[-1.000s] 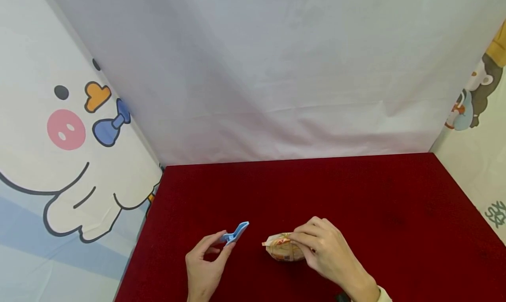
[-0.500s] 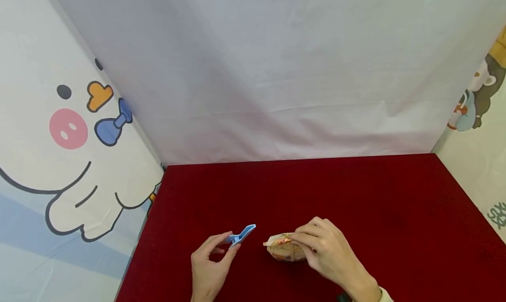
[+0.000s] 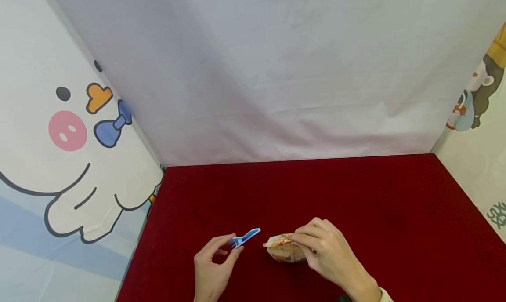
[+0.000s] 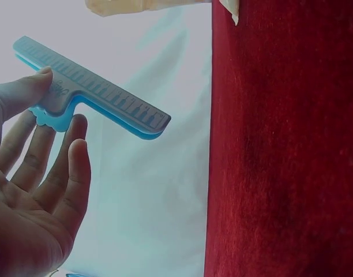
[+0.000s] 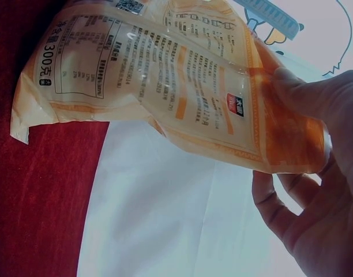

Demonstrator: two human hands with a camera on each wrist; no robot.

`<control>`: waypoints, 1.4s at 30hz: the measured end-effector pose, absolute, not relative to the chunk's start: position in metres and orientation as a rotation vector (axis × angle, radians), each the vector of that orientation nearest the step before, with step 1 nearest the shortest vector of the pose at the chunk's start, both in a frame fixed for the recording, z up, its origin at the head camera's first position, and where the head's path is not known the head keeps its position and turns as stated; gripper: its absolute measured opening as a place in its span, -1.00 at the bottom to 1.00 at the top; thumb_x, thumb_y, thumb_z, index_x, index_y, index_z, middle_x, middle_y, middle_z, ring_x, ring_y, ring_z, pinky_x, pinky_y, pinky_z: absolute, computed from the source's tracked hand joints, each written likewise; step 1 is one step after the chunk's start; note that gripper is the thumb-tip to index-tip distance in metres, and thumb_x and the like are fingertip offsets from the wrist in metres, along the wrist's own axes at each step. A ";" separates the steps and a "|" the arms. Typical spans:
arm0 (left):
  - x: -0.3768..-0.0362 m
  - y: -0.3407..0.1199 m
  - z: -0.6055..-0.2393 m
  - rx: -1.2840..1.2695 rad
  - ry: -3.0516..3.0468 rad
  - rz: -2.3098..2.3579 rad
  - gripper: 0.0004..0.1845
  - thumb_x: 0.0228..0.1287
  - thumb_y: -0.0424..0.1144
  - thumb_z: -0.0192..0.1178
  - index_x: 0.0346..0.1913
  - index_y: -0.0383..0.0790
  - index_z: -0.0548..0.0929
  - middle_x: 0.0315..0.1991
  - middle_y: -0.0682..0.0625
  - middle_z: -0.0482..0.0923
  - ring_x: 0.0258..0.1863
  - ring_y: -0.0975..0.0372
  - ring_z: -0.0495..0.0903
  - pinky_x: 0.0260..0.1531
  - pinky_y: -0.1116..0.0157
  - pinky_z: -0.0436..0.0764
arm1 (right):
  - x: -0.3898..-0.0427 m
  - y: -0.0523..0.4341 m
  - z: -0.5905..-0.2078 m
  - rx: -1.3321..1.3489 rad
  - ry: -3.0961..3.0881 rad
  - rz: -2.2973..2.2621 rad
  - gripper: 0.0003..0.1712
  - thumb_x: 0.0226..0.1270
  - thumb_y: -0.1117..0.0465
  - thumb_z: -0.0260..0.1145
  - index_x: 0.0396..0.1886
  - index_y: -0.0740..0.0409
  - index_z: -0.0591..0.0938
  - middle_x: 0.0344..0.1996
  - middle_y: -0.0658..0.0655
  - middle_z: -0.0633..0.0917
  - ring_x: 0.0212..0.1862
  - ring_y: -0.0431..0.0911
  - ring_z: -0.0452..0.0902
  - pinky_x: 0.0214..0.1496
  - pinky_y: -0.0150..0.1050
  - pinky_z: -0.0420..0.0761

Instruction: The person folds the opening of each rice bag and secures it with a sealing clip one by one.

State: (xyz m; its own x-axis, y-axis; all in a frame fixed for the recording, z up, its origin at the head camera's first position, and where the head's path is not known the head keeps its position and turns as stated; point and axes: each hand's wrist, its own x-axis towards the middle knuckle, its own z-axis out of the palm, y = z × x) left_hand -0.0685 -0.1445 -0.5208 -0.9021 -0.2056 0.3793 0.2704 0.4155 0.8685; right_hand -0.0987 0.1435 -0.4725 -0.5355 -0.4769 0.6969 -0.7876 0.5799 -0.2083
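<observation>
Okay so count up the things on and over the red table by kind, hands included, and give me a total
Hands: 2, the left hand and the right hand
Blue clip: 1
Orange snack bag: 1
Total: 4

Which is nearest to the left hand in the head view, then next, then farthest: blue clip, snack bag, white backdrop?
1. Blue clip: pinched in the left hand.
2. Snack bag: to its right, held by the right hand.
3. White backdrop: behind the table.

Both hands, the left hand (image 3: 211,271) and the right hand (image 3: 330,253), are showing bare, with a pale cream sleeve cuff (image 3: 385,295) peeking at the right wrist.
</observation>
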 end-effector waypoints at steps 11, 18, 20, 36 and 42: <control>-0.068 -0.139 -0.518 -0.037 -2.318 -1.504 -0.52 0.04 -0.45 0.64 -0.05 0.17 0.85 -0.13 0.11 0.84 -0.20 0.31 0.80 -0.24 0.34 0.75 | -0.098 0.143 -0.472 1.004 -2.226 0.687 -0.60 -0.19 0.45 0.70 -0.26 0.04 0.90 -0.28 -0.10 0.84 -0.26 -0.22 0.61 -0.21 -0.40 0.52; -0.068 -0.138 -0.520 -0.076 -2.315 -1.499 -0.53 0.02 -0.41 0.66 -0.04 0.17 0.86 -0.13 0.28 0.81 -0.21 0.28 0.80 -0.23 0.37 0.74 | -0.098 0.143 -0.472 1.005 -2.230 0.685 -0.61 -0.18 0.45 0.70 -0.27 0.05 0.90 -0.28 -0.09 0.85 -0.25 -0.22 0.61 -0.22 -0.39 0.53; -0.068 -0.138 -0.520 -0.084 -2.316 -1.501 -0.53 0.02 -0.40 0.66 -0.04 0.18 0.86 -0.13 0.21 0.82 -0.21 0.24 0.81 -0.23 0.37 0.73 | -0.098 0.143 -0.472 1.006 -2.229 0.684 -0.60 -0.18 0.44 0.71 -0.27 0.05 0.90 -0.28 -0.09 0.85 -0.25 -0.21 0.62 -0.22 -0.39 0.53; -0.068 -0.135 -0.520 -0.151 -2.357 -1.468 -0.50 -0.03 -0.40 0.69 -0.04 0.18 0.86 -0.19 0.34 0.78 -0.25 0.29 0.78 -0.25 0.36 0.74 | -0.099 0.142 -0.473 1.011 -2.221 0.691 -0.59 -0.20 0.45 0.71 -0.26 0.06 0.90 -0.27 -0.09 0.85 -0.25 -0.21 0.62 -0.22 -0.40 0.52; -0.067 -0.132 -0.521 -0.181 -2.379 -1.498 -0.49 -0.04 -0.40 0.68 -0.03 0.19 0.86 -0.18 0.35 0.77 -0.26 0.24 0.79 -0.24 0.35 0.75 | -0.099 0.143 -0.473 1.013 -2.221 0.685 -0.59 -0.20 0.44 0.72 -0.26 0.06 0.90 -0.28 -0.09 0.85 -0.26 -0.21 0.61 -0.23 -0.41 0.51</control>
